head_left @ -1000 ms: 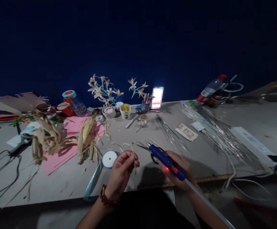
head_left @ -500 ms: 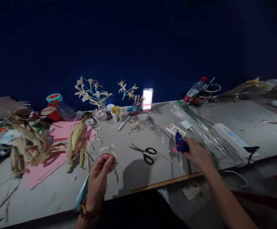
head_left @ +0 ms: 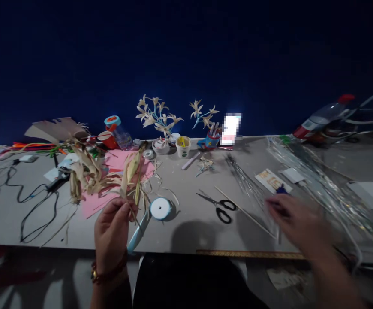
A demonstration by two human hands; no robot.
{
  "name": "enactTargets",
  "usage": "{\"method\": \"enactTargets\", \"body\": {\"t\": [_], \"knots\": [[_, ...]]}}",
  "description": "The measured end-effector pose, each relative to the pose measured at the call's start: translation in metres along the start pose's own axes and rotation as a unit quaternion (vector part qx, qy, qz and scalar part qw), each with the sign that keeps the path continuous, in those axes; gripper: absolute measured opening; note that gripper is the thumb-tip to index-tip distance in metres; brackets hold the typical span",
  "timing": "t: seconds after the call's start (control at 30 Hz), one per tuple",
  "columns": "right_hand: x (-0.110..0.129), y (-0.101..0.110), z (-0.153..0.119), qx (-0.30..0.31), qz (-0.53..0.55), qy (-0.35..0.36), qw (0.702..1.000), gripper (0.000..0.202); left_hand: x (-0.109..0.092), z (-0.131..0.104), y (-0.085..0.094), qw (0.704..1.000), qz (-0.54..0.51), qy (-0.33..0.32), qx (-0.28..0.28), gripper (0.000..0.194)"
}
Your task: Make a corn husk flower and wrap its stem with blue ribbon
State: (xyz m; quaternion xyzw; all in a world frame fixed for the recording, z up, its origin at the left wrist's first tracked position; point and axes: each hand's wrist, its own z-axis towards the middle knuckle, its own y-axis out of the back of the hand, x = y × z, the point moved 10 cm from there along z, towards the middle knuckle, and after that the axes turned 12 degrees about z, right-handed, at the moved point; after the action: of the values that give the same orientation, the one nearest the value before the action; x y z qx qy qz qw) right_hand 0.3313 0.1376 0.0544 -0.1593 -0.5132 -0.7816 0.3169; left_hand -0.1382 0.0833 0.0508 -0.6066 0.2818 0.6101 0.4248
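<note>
At the left, my left hand (head_left: 112, 221) pinches a thin greenish stem (head_left: 136, 219) between thumb and fingertips; whatever is at its upper end is hidden by the fingers. Beside it lies a roll of light blue tape (head_left: 160, 209), with a loose tail running to the table edge. My right hand (head_left: 297, 219) is smeared by motion, its fingers bent. Just behind that hand shows part of a dark blue glue gun (head_left: 282, 189); whether they touch is unclear. Black-handled scissors (head_left: 220, 206) and a thin stick (head_left: 244, 211) lie between my hands.
Corn husks (head_left: 90, 167) cover pink paper (head_left: 91, 207) at left. Husk flowers (head_left: 160, 116) stand at the back beside a white cup (head_left: 183, 148) and a lit phone (head_left: 230, 129). Thin wires (head_left: 242, 178), a plastic bottle (head_left: 323, 118) and a wooden ruler (head_left: 247, 254) are toward the right.
The view has turned left, so the table things sit farther right. My right hand, earlier on the glue gun, is now blurred in front of it. My left hand has moved off the tape roll.
</note>
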Motion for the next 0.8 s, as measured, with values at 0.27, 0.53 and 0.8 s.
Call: {"method": "enactTargets", "body": {"t": [0.27, 0.53, 0.8], "knots": [[0.191, -0.199, -0.013, 0.277, 0.25, 0.193, 0.907, 0.024, -0.018, -0.012, 0.034, 0.998, 0.003, -0.045, -0.035, 0.008], [0.312, -0.284, -0.083, 0.36, 0.163, 0.42, 0.817, 0.011, -0.018, -0.019, 0.059, 0.998, 0.013, -0.032, -0.058, 0.007], [0.251, -0.253, 0.01, 0.254, 0.329, 0.224, 0.882, 0.012, 0.021, -0.005, 0.045, 0.995, 0.027, 0.064, 0.067, 0.014]]}}
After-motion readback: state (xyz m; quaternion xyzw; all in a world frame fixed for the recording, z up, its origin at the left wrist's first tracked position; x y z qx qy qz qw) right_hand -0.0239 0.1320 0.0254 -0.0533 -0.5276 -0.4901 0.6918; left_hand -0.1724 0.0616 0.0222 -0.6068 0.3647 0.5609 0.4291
